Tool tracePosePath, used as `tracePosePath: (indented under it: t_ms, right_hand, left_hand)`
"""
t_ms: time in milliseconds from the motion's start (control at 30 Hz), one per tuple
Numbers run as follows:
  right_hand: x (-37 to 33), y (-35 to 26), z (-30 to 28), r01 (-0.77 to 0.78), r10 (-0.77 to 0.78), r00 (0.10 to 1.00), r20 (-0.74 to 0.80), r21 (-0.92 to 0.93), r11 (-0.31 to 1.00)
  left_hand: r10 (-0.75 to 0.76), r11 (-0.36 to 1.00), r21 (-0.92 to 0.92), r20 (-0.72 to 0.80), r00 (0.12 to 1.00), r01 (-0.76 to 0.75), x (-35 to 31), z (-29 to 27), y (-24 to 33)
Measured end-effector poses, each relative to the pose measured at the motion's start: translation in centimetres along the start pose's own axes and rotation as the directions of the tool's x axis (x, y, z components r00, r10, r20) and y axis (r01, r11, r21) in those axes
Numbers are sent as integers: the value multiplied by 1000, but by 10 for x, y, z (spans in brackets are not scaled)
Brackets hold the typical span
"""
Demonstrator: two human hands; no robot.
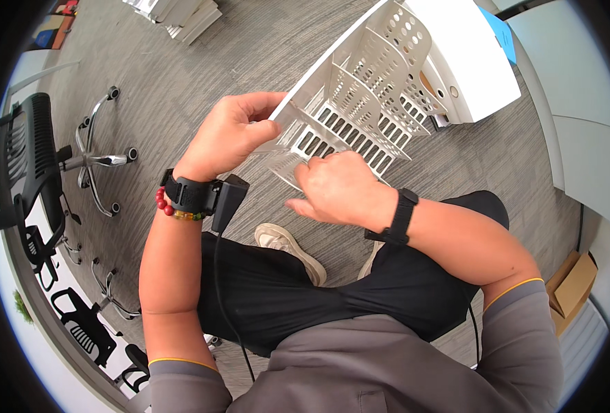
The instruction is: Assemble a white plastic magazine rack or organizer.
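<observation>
A white plastic file rack point(349, 93) with perforated dividers and a slotted base is tilted in front of me, above the floor. My left hand point(232, 131) is closed on the left edge of its long side panel, thumb on the near face and fingers behind. At the near edge of the rack is my right hand point(339, 186), its fingers curled over the lowest divider and the thumb sticking out to the left. Its fingertips are partly hidden inside the rack. A white file box point(477, 62) with a round finger hole stands just beyond the rack's right side.
Grey carpet point(229, 62) lies under my shoes point(284, 251). Black office chairs point(36, 151) with wheeled bases line the left. White stacked items point(181, 17) are on the floor at the far left. Pale cabinets point(573, 82) stand right, with an open cardboard box point(570, 289) lower down.
</observation>
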State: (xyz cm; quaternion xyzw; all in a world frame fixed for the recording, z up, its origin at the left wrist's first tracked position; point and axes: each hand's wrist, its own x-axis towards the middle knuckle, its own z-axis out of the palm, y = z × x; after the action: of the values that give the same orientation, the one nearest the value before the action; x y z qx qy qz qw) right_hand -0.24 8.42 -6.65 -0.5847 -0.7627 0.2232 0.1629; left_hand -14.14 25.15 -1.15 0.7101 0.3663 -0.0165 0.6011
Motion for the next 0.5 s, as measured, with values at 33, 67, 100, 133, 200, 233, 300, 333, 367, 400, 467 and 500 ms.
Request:
tracePosePath:
  t_ms: [33, 67, 100, 133, 200, 233, 300, 333, 367, 400, 467, 500]
  right_hand:
    - [1, 5, 13, -8, 8, 1000, 1, 1, 1000]
    - [2, 13, 26, -22, 22, 1000, -12, -32, 999]
    - [7, 16, 28, -32, 30, 999, -24, -62, 998]
    - [7, 20, 29, -63, 63, 998, -2, 12, 998]
    - [6, 23, 27, -74, 74, 997, 15, 5, 997]
    - [7, 22, 27, -82, 82, 996, 31, -5, 997]
    - [7, 17, 30, -71, 72, 997, 25, -23, 997]
    - [8, 14, 30, -64, 65, 997, 40, -17, 998]
    - [9, 13, 29, -57, 57, 997, 55, -11, 998]
    - [9, 12, 28, -57, 57, 997, 54, -10, 998]
    - [11, 11, 27, -74, 75, 996, 55, -22, 997]
    - [11, 11, 26, -73, 74, 996, 53, -21, 997]
  left_hand:
    - [0, 1000, -1, 8, 1000, 0, 1, -1, -1]
    - [-7, 1000, 7, 12, 1000, 7, 1, -2, -1]
    - [-17, 1000, 16, 13, 1000, 17, 1, -3, -3]
    - [-19, 1000, 16, 16, 1000, 19, 1, -3, -4]
    - [-30, 999, 12, 23, 999, 30, 1, -4, -6]
    - [-33, 999, 12, 21, 999, 33, 0, -4, -5]
    - [-11, 1000, 14, 10, 1000, 11, -1, -1, -3]
    - [-12, 1000, 13, 9, 1000, 12, -1, 1, -4]
    - [-3, 1000, 18, -1, 1000, 3, -1, 2, -4]
    - [6, 1000, 25, -10, 1000, -6, 0, 2, -4]
    - [13, 999, 33, -19, 1000, -12, 1, 3, -4]
    - [19, 999, 39, -30, 999, -18, 0, 3, -4]
